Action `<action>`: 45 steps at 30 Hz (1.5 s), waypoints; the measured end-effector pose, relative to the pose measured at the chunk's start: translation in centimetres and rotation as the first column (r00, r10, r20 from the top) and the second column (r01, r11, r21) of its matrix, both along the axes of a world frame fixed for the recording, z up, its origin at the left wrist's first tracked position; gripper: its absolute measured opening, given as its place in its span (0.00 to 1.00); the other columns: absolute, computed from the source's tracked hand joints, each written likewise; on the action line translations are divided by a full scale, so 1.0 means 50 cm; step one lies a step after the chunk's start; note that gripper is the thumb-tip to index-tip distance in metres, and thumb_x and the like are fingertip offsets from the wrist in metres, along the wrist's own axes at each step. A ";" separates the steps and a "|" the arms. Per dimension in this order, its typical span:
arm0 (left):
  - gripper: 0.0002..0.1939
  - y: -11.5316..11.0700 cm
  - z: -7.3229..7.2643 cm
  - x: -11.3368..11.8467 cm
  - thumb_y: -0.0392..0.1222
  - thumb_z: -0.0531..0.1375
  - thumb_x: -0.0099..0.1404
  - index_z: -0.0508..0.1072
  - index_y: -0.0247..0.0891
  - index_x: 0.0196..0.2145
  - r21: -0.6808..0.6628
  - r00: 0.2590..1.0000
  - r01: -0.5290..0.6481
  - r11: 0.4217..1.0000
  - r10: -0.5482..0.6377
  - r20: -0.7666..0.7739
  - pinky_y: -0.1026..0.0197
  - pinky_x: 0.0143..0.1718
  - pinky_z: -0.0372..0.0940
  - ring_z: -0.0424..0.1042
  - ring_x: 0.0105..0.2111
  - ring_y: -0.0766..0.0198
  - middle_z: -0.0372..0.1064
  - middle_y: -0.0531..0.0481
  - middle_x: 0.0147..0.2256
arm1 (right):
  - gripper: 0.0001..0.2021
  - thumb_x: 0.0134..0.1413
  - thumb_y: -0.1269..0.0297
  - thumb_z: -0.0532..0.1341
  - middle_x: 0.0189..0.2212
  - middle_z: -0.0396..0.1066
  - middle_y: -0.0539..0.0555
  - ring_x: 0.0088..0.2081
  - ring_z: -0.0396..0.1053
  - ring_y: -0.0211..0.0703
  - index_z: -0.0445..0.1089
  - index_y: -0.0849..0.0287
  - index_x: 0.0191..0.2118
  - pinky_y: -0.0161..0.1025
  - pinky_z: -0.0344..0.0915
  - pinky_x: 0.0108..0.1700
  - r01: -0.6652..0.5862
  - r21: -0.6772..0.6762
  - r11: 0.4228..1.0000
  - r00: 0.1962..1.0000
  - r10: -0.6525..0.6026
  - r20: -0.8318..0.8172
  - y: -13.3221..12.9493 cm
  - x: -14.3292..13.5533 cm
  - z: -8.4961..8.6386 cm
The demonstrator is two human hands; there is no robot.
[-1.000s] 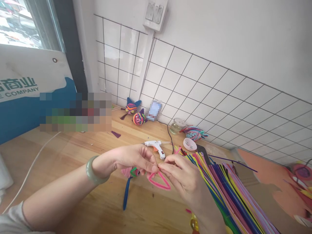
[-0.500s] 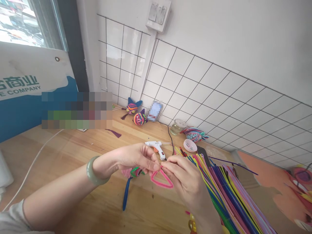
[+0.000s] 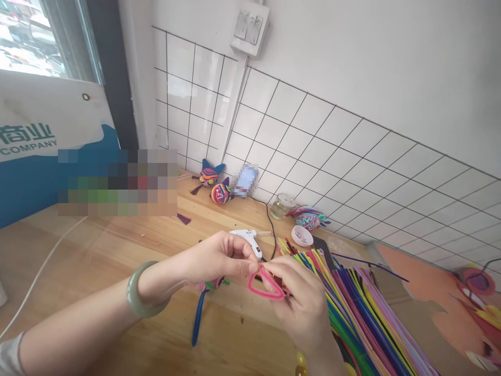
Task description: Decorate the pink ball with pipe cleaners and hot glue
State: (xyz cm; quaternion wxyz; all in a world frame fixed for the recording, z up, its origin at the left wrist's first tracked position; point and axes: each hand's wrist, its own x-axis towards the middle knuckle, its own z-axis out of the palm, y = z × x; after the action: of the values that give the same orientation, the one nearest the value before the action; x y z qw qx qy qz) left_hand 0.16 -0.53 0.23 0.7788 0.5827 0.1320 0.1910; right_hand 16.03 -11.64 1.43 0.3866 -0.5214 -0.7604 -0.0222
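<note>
A pink pipe cleaner (image 3: 266,293), bent into a rounded triangular loop, is held above the table between both hands. My left hand (image 3: 229,256), with a pale green bangle on the wrist, pinches the loop's top corner between thumb and forefinger. Close against it, my right hand (image 3: 301,292) is closed on the loop's right side, its fingertips partly hidden. Beneath my left hand, a craft piece with a blue strip (image 3: 199,316) lies on the table, mostly covered. Just behind the hands rests a white glue gun (image 3: 250,240).
A bundle of many-coloured pipe cleaners (image 3: 364,313) lies to the right. Along the wall are striped craft figures (image 3: 221,193), a glass jar (image 3: 282,205), a small pink bowl (image 3: 301,236) and a blurred phone (image 3: 246,180). A white cable (image 3: 47,266) crosses the left side.
The pink loop and my hands have shifted slightly right. My right fingers have moved from the loop's top corner to its right side. The whole view has turned a little.
</note>
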 end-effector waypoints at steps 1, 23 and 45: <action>0.09 -0.001 0.000 0.001 0.43 0.66 0.56 0.74 0.33 0.28 0.012 1.000 -0.006 1.000 0.006 0.003 0.71 0.22 0.55 0.60 0.21 0.75 0.67 0.55 0.23 | 0.04 0.58 0.72 0.58 0.29 0.70 0.52 0.29 0.67 0.39 0.70 0.59 0.35 0.35 0.61 0.30 0.006 0.002 1.000 1.000 -0.006 -0.017 0.001 -0.002 -0.001; 0.12 -0.022 -0.014 0.020 0.45 0.64 0.59 0.71 0.33 0.27 -0.064 0.974 -0.175 0.983 0.182 0.134 0.67 0.30 0.58 0.63 0.26 0.71 0.67 0.52 0.25 | 0.06 0.57 0.71 0.58 0.28 0.75 0.51 0.30 0.72 0.38 0.73 0.58 0.35 0.32 0.68 0.32 0.125 -0.017 0.992 0.969 -0.125 -0.213 0.008 -0.029 -0.007; 0.13 -0.044 -0.025 0.037 0.48 0.63 0.58 0.70 0.34 0.29 -0.083 0.852 -0.495 0.865 0.502 0.148 0.67 0.30 0.60 0.62 0.26 0.71 0.66 0.54 0.25 | 0.12 0.57 0.59 0.57 0.16 0.61 0.47 0.19 0.60 0.36 0.74 0.59 0.30 0.32 0.61 0.23 0.112 -0.268 0.957 0.863 -0.227 -0.451 0.033 -0.053 -0.018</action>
State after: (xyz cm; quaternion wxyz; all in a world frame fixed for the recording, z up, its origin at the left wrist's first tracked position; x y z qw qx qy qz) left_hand 2.00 -2.73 -1.01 0.7229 0.4943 0.2179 0.4308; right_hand 13.40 -9.97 0.52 0.4945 -0.6176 -0.5897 0.1621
